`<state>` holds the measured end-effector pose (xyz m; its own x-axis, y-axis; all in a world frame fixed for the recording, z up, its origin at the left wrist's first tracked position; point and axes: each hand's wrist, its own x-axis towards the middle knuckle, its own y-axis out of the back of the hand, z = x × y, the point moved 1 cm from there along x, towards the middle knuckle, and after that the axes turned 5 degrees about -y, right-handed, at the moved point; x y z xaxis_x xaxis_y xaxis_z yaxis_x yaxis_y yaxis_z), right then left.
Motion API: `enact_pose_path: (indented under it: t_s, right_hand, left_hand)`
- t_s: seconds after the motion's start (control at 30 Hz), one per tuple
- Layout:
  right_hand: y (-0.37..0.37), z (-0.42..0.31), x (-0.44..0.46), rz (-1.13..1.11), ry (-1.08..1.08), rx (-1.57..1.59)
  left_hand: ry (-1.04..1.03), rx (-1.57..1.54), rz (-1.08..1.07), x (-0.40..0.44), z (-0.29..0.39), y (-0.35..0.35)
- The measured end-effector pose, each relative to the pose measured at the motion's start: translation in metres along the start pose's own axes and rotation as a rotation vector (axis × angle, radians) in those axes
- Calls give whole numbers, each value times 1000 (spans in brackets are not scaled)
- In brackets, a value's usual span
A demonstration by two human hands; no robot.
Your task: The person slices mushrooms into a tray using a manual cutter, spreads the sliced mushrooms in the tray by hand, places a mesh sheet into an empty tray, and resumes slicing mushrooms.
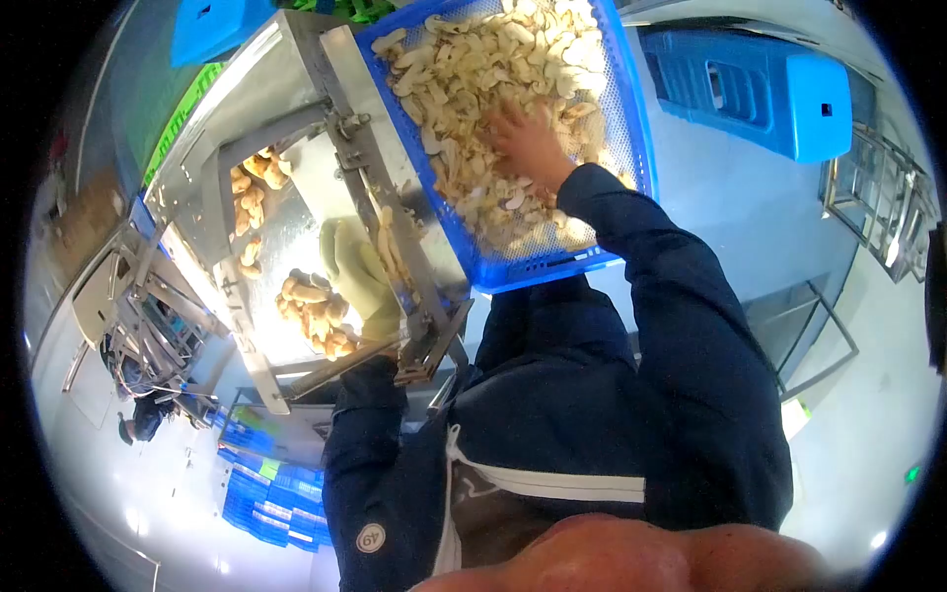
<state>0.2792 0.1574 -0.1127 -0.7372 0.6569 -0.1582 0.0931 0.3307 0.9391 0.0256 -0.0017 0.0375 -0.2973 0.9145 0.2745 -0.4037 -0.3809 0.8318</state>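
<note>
1. Reaching with the bare right hand into the blue basket, palm down on the pale slices, well inside the rim.
2. Showing a wide right grip, fingers spread over the slices; cannot tell if pinching any.
3. Spread thickly over most of the basket, thinning toward the near end, with mesh visible there.
4. Reaching with the left hand, in a pale green glove, into the metal-framed tray, left of the basket.
5. Showing gloved fingers close together, pointing away from the body; cannot tell if the left grip holds anything.
6. Heaped just beside that glove, on the tray: tan whole pieces, mushroom-like in shape.
7. Lying farther along the same tray, in a loose line near its left side: more tan pieces.
8. Seen along the narrow metal channel, right of the glove: a few pale bits.
9. Standing right of the basket, well apart: a blue plastic stool.
10. Stacked in the left background: blue crates.
</note>
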Motion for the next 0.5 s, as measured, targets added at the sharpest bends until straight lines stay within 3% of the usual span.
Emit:
enact_pose_path:
  t_s: [0.03,0.1,0.2,0.3,0.37,0.5]
  right_hand:
    - [-2,13,-6,51,-61,-37]
    - [-2,37,-26,149,-180,-117]
    - [12,43,-55,141,-489,-152]
    - [34,-28,-40,-118,-363,34]
    - [8,-62,-17,139,-220,169]
    - [-32,-88,8,71,-96,122]
  left_hand:
    - [-90,151,9,7,7,3]
    - [-44,197,-34,5,9,6]
    - [193,9,-107,-9,-3,3]
    - [95,76,-59,-7,3,4]
    - [9,106,-4,-2,7,4]
    - [-39,112,-35,4,12,8]
